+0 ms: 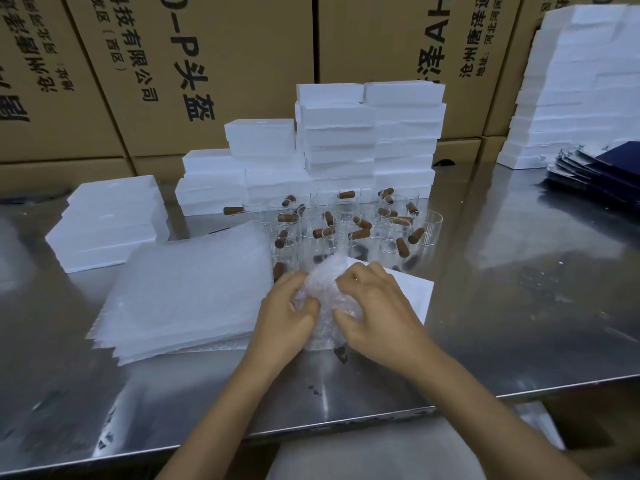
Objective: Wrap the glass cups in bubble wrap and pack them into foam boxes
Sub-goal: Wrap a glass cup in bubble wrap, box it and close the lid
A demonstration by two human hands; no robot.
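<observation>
A bundle of bubble wrap sits on the steel table in front of me, and a dark bit pokes out under its near end. My left hand grips its left side with curled fingers. My right hand grips its right side. Whatever is inside the wrap is hidden. Behind the bundle stand several clear glass cups with brown wooden handles. A stack of bubble wrap sheets lies to the left. A white foam piece lies under and right of my right hand.
Stacks of white foam boxes stand at the left, behind the cups and at the far right. Dark blue flat cartons lie at the right. Brown cardboard boxes wall off the back. The table's near edge runs below my arms.
</observation>
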